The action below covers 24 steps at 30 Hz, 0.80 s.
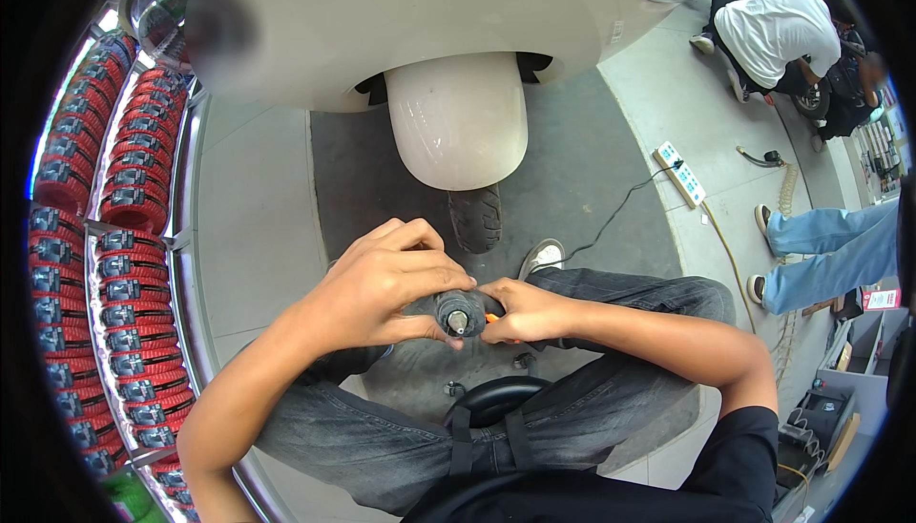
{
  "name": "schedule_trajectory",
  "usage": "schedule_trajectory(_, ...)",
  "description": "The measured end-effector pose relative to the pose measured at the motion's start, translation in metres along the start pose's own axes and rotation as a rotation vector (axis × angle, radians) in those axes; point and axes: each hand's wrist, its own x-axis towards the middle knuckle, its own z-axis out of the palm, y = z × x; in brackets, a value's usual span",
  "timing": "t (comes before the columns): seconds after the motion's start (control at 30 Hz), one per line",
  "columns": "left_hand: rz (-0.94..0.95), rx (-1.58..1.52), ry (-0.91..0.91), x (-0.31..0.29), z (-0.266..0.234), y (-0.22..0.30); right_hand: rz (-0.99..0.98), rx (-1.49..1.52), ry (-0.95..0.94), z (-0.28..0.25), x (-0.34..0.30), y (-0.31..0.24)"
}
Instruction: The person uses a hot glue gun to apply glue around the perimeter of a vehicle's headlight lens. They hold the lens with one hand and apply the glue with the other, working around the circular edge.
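Black shirt at the lower edge, two hands closed around a dark tool

Black shirt (534, 502) and faded dark jeans (372, 428) fill the bottom, with both bare forearms rising above them. Over the gap between the knees, the left hand (389, 277) curls round the nose of a dark cylindrical tool (452, 304), whose metal tip points toward the camera. Clasped on the tool's right side is the right hand (525, 311), with an orange part (491, 320) showing by its fingers (the rest is hidden).

Beyond stands a cream vehicle body (429, 17) with a rounded front fender (458, 122); a black tyre (477, 220) shows beneath it, on a dark floor patch (611, 160). To the right, a cord (620, 213) runs from a white power strip (679, 175) toward the shoe (543, 257). Red-wrapped tyres (143, 156) line racks at the left. Two people are near the right edge: one crouched in a white shirt (778, 27), one in light blue jeans (835, 237).
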Motion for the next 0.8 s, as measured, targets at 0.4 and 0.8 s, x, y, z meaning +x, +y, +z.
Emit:
schedule_trajectory(0.4,0.088,0.145,0.002,0.001,0.002,0.004,-0.062,-0.037,0.03,0.005,0.001,0.008)
schedule_trajectory(0.8,0.046,0.11,0.008,0.002,0.002,0.002,-0.034,-0.07,0.032,0.004,0.002,0.009)
